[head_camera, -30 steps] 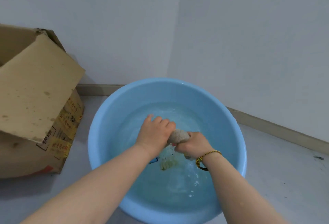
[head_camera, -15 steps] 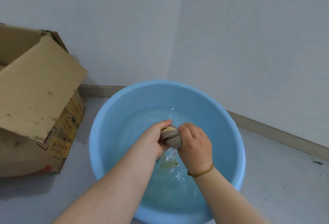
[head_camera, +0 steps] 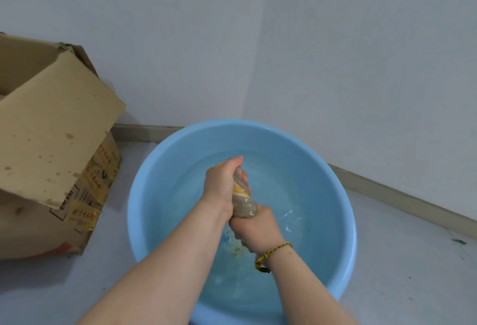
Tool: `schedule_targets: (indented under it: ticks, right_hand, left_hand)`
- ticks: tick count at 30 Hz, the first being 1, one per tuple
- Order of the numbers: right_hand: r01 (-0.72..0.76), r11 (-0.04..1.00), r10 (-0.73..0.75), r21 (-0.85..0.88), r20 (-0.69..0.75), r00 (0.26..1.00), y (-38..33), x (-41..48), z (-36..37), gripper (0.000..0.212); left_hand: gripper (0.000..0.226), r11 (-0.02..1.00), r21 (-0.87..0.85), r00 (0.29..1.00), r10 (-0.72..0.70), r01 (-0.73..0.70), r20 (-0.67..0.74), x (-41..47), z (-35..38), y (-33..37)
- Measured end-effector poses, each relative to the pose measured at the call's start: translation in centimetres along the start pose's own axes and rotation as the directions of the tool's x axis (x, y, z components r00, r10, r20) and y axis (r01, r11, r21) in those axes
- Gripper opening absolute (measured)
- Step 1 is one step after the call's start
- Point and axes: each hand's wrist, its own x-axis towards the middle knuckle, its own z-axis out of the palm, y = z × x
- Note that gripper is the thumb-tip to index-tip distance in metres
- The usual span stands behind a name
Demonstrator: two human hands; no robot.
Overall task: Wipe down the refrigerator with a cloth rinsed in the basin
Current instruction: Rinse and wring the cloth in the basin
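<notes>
Above the basin [head_camera: 160, 195] our left hand [head_camera: 222, 185] and right hand [head_camera: 254, 229] grip the cloth [head_camera: 242, 201]; we should twist firmly, so it does not drip

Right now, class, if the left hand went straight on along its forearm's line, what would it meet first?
Probably the basin's far inner wall, beyond the water; the left hand, gripping the cloth, seems raised, but depth is unclear.
</notes>
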Motion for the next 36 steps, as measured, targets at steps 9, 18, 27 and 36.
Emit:
schedule_targets:
  ticks: [9, 18, 27, 36]
  right_hand:
    - [0.013, 0.982, 0.054, -0.190, 0.342, 0.938, -0.6, 0.5, -3.2, 0.018]
    - [0.361, 0.281, -0.827, -0.889, -0.033, 0.561, 1.0, 1.7, -5.2, 0.015]
    - [0.373, -0.221, -0.894, -0.901, 0.340, 0.291, 1.2, 2.1, -6.6, 0.013]
    - [0.098, 0.367, -0.324, -0.925, -0.029, 0.946, 0.2, 1.3, -4.2, 0.031]
  left_hand:
    - [0.058, 0.989, -0.017, 0.917, -0.128, 0.145, 0.377, -0.5, -1.5, 0.5]
    - [0.059, 0.972, 0.074, 0.871, -0.232, 0.222, 0.433, -1.7, -1.2, 1.2]
    - [0.014, 0.577, 0.800, 0.545, -0.729, 0.166, 0.414, -2.5, -2.3, -1.3]
    - [0.023, -0.369, 0.820, 0.869, 0.060, -0.439, 0.492, -0.8, -1.5, -2.6]
